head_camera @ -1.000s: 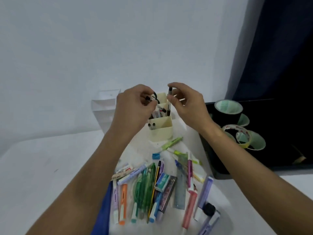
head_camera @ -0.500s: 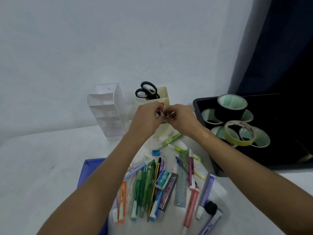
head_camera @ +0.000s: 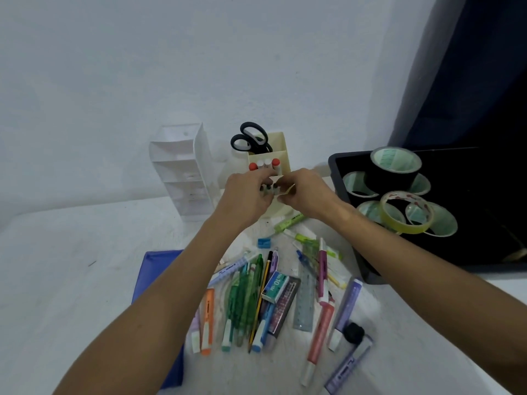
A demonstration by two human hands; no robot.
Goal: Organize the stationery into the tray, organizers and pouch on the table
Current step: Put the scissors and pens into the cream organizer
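My left hand [head_camera: 245, 196] and my right hand [head_camera: 309, 195] meet at the low front compartment of the cream organizer [head_camera: 281, 143]. The left fingers are closed on a few dark-capped pens [head_camera: 268, 190] standing in that compartment. The right fingertips pinch its front rim. Black scissors [head_camera: 251, 136] and red- and white-capped sticks [head_camera: 263, 164] stand in the rear compartments. Loose stationery lies below my forearms: green pens [head_camera: 242, 292], a staples box [head_camera: 275, 286], a ruler [head_camera: 305, 297], an orange highlighter [head_camera: 207, 320].
A clear white tiered organizer [head_camera: 182, 172] stands left of the cream one. A black tray [head_camera: 335, 166] at the right holds several tape rolls [head_camera: 396, 166]. A blue pouch [head_camera: 154, 269] lies under my left forearm. A blue sharpener [head_camera: 263, 243] sits near the pile.
Both hands came down from above the organizer, each holding a pen, to its front compartment and drew together. The scissors and capped sticks, hidden before, now show behind them.
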